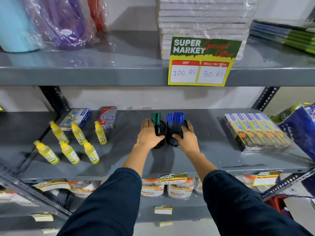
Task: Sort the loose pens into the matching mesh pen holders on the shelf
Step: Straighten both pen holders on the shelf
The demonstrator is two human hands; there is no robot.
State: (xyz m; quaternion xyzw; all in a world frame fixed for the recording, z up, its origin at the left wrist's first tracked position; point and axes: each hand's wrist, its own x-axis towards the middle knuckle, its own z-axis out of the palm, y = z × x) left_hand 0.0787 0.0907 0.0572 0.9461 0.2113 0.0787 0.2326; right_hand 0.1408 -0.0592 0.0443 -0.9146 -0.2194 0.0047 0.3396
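Head view is showing the left hand (148, 133) gripping the black mesh holder of green pens (158, 133) and the right hand (186, 136) gripping the black mesh holder of blue pens (175, 133) on the grey metal shelf (119, 155), apparently squaring up finished sorting, needing only release.

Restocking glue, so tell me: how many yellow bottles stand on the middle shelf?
6, all left of the left hand: back row; front row. None seems hidden.

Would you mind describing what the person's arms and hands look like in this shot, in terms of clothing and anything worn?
Both arms wear dark navy long sleeves, pushed up so the forearms are bare. The left hand and the right hand are bare too: no gloves, and no rings, watch or bracelet that I can see.
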